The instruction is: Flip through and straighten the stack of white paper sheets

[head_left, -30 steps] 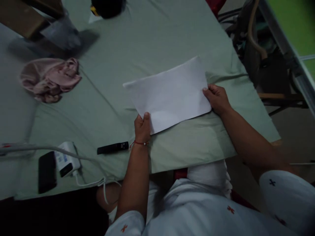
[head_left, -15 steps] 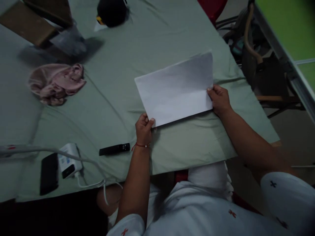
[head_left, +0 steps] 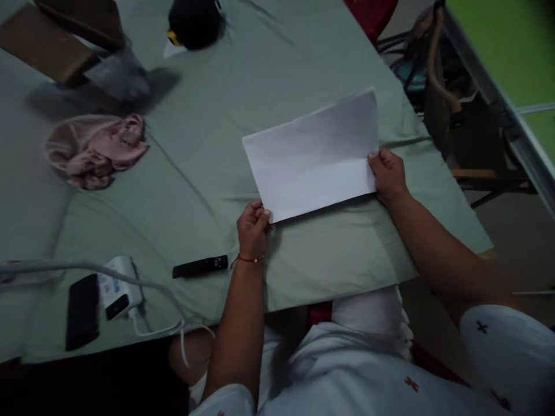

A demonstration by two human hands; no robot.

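Evidently the white sheet of paper (head_left: 313, 155) is doubled over on itself, and the step in hand looks like lining up its edges along the near side. It lies on the green cloth (head_left: 208, 150) of the table, toward the right and near the person. The left hand (head_left: 252, 225) pinches the near-left corner between thumb and fingers, closed on the paper. The right hand (head_left: 389, 176) holds the near-right corner, thumb on top; how the fingers beneath sit is hard to make out in this dim light.

The long axis of the paper runs left to right, tilted so that the right end lies farther away than the left. Its near long edge looks slightly raised off the cloth.

Next would come pressing that edge flat, which calls for keeping both corners steady and matched.
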